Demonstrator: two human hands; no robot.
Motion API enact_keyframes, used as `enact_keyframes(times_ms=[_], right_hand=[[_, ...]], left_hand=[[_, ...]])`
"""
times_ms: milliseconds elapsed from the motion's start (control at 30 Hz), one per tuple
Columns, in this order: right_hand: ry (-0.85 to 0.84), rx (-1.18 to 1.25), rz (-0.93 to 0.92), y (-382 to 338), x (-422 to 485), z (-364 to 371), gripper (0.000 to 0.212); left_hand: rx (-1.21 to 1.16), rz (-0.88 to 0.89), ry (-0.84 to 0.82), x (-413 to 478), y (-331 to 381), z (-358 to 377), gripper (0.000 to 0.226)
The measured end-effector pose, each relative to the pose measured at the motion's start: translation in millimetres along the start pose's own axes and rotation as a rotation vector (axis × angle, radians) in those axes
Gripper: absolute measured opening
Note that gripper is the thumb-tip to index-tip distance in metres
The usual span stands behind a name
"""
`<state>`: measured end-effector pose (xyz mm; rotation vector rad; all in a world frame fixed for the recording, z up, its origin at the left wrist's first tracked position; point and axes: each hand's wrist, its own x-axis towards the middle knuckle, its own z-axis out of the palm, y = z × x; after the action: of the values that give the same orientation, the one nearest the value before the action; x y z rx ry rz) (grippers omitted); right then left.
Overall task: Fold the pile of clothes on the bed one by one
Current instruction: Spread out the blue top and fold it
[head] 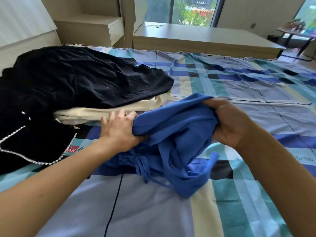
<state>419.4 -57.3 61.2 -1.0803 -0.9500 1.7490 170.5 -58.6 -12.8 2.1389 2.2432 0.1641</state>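
A crumpled blue garment (pixel 172 139) hangs bunched between both hands just above the bed (pixel 256 93), its lower part and a thin tie trailing onto the sheet. My left hand (pixel 119 130) grips its left edge. My right hand (pixel 230 124) grips its upper right edge. To the left lies the pile of clothes: a large black garment (pixel 82 77) on top of a cream one (pixel 102 113), and a black piece with a rhinestone trim (pixel 34 146) nearer to me.
The bed carries a blue, teal and white checked sheet. A pale headboard (pixel 25 31) and bedside shelf (pixel 95 29) stand at the back left, a low wooden bench (pixel 205 38) under the window, a small table (pixel 297 31) at the far right.
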Motion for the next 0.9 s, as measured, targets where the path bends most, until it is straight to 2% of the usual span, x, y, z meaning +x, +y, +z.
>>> enact_keyframes(times_ms=[67,133,167,267,333,367,400,467,500,567,667,733,800,833,867,900], right_hand=[[-0.011,0.059,-0.048,1,5,-2,0.022],[0.126,0.064,-0.133,4,16,-8,0.027],[0.241,-0.056,-0.168,5,19,-12,0.035],[0.536,-0.707,-0.320,19,24,-21,0.061],[0.581,-0.939,-0.573,28,21,-17,0.055],[0.514,-0.941,-0.688,28,18,-11,0.044],[0.371,-0.906,-0.744,28,17,-5,0.031],[0.017,-0.885,-0.691,31,13,7,0.016],[-0.105,-0.939,-0.643,34,11,9,0.014],[-0.170,-1.101,-0.604,41,10,8,0.027],[-0.128,-1.203,-0.557,42,10,1,0.080],[-0.165,-1.189,-0.465,39,9,-1,0.105],[-0.239,-1.116,-0.407,41,7,-1,0.113],[-0.270,-1.079,-0.398,42,6,0,0.114],[-0.292,-1.041,-0.399,42,5,2,0.112],[-0.300,-0.991,-0.419,42,5,3,0.104]], left_hand=[[-0.256,-0.046,-0.200,5,-5,9,0.048],[-0.478,-0.044,-0.370,7,-7,11,0.030],[-0.568,-0.056,-0.409,5,-6,9,0.026],[-0.970,-0.232,-0.519,2,-2,3,0.017],[-1.237,-0.383,-0.566,1,0,-3,0.021],[-1.346,-0.416,-0.572,4,0,-5,0.026],[-1.440,-0.427,-0.557,7,0,-9,0.029],[-1.610,-0.400,-0.534,6,1,-19,0.033],[-1.705,-0.372,-0.524,7,0,-23,0.036],[-1.828,-0.310,-0.537,8,3,-29,0.043],[-1.995,-0.238,-0.551,6,4,-39,0.054],[-2.062,-0.170,-0.590,2,7,-46,0.045],[-2.093,-0.143,-0.617,0,6,-47,0.047],[-2.146,-0.056,-0.709,-1,2,-45,0.053],[-2.194,0.018,-0.727,-6,2,-47,0.058],[-2.197,0.075,-0.674,-8,-2,-48,0.057]])
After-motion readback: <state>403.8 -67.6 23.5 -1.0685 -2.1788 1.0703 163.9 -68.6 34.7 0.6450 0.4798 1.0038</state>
